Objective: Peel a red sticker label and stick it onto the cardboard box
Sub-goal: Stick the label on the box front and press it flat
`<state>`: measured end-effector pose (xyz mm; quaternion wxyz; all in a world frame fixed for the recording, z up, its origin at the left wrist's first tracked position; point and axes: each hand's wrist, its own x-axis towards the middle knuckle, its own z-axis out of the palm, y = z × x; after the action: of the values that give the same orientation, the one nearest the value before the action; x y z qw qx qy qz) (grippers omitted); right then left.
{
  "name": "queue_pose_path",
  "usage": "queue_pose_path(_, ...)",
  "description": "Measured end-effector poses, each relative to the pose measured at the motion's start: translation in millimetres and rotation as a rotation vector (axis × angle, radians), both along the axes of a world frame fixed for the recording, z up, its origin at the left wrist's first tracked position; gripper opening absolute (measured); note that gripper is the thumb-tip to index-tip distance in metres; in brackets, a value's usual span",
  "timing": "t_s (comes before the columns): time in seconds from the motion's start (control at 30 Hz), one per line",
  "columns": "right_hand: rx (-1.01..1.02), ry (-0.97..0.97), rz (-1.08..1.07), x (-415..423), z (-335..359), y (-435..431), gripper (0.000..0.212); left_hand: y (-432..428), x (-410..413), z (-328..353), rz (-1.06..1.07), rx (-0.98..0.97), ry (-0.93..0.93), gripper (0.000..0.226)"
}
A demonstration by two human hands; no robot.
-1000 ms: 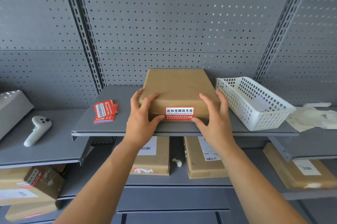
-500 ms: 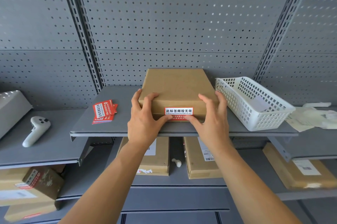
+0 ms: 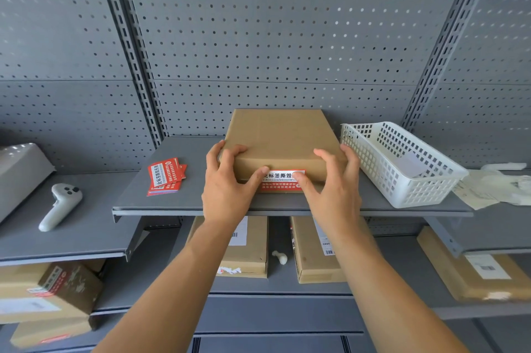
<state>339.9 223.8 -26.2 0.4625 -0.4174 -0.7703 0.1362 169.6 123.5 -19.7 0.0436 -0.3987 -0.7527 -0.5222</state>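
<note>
**Grey shelf (image 3: 172, 203): pressing down firmly**

On it the cardboard box (image 3: 278, 134) wears the red sticker label (image 3: 280, 181) on its front face. My left grip (image 3: 227, 188) and right grip (image 3: 333, 191) clasp its top edge, thumbs pressing the label; I'd rub outward, evenly.

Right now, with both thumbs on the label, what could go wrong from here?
1. The thumbs of the left hand and right hand cover only the ends of the red sticker label; its middle and lower strip could be left unpressed and lift or bubble.
2. The right hand's outer fingers sit close to the white basket, so a sideways rub might nudge it.
3. Pressing the front face could slide the cardboard box back on the shelf.
</note>
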Motion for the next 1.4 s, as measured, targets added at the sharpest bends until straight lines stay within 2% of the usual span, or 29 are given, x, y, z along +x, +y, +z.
queue_pose_path(0.17, 0.003, -0.011, 0.04, 3.8, -0.2, 4.0, 0.059, -1.2, -3.2, -2.6, -0.012, -0.055, 0.032, 0.067)
queue_pose_path(0.33, 0.052, -0.12, 0.052, 9.6, -2.7, 7.3, 0.073, -1.8, -8.2, -4.3, -0.031, -0.089, 0.071, 0.074)
queue_pose_path(0.67, 0.079, -0.218, 0.031, 11.1, -1.1, 13.0, 0.089, -2.8, -16.3, -2.9, -0.003, -0.214, 0.263, 0.09)
queue_pose_path(0.83, 0.089, -0.211, 0.023, 7.9, -1.7, 11.8, 0.094, -3.2, -13.2, -3.4, 0.012, -0.223, 0.27, 0.095)
queue_pose_path(1.03, 0.083, -0.157, 0.0, 4.5, -1.3, 10.1, 0.085, -1.6, -7.3, -1.6, 0.04, -0.208, 0.25, 0.094)
queue_pose_path(1.23, 0.054, -0.072, 0.012, 5.4, 1.6, 8.2, 0.063, -1.3, -6.4, -1.8, 0.048, -0.182, 0.22, 0.086)
queue_pose_path(1.4, 0.053, -0.054, -0.001, 3.5, 2.8, 7.3, 0.058, -1.4, -7.5, -3.2, 0.027, -0.169, 0.206, 0.083)
